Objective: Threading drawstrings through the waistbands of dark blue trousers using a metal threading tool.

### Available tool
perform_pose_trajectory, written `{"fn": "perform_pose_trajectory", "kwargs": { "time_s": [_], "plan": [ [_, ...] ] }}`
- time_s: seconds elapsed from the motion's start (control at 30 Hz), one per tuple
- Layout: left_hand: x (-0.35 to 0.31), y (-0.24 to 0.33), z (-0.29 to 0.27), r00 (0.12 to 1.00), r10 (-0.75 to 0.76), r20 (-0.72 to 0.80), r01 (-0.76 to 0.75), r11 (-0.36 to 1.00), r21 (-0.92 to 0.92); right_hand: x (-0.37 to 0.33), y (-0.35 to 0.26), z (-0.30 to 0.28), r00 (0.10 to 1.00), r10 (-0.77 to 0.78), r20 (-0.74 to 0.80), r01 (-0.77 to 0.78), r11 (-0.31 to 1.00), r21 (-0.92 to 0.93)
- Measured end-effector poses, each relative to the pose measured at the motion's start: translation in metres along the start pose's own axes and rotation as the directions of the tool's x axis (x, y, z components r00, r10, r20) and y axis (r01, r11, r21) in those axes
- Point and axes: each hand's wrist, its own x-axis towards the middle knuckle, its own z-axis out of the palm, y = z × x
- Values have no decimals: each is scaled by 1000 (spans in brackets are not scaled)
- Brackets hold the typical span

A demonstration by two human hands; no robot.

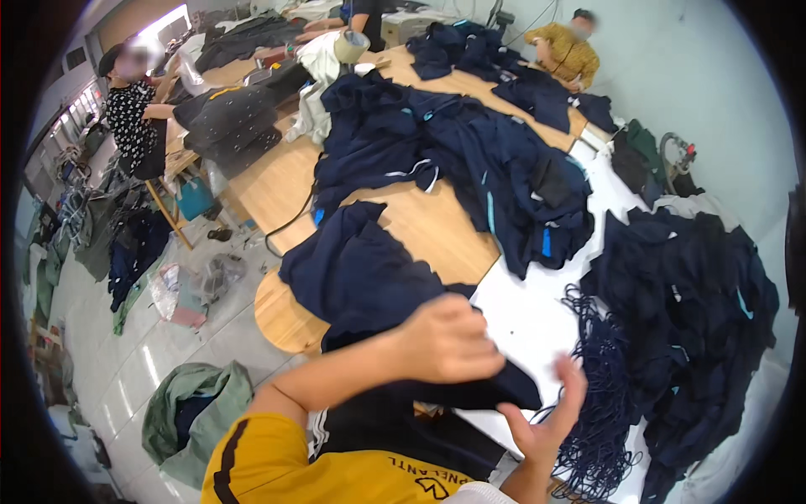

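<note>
Head view: your left hand (453, 343) is curled nearly closed above the navy garment (361, 269), which spreads toward ten o'clock from it; whether those fingers pinch cloth, I cannot tell. Your right hand (547, 433), at four o'clock, has thumb and fingers apart, gripping nothing visible. The navy cords (600, 395) beside it probably lie there for easy reach. A bare wooden tabletop (437, 223) meets a white surface (525, 315); one co-worker (134, 126) stands at ten o'clock against a tiled floor (277, 370).
</note>
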Motion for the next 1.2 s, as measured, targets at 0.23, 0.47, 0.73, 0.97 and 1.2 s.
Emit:
{"fn": "perform_pose_trajectory", "kwargs": {
  "time_s": [0.23, 0.47, 0.73, 0.97, 1.2],
  "plan": [
    [-65, 50, 53, 851, -480, 210, 523, 803, -284, -15, 11, -29, 859, 461, 223, -491, 865, 103],
    [-96, 83, 26, 645, -367, 670, 762, 363, -536, -16, 22, -37, 773, 441, 456, -510, 860, 33],
    [-80, 76, -6, 470, -112, 876, 883, 50, -467, -13, 27, -55, 788, 437, 433, -542, 827, 153],
    [-65, 109, 19, 650, -263, 713, 760, 226, -609, -9, -1, -31, 701, 182, 689, -533, 776, 337],
    [-77, 125, 32, 538, -729, 423, 802, 287, -524, -9, 8, 21, 780, 139, 611, -426, 832, 355]
  ]
}}
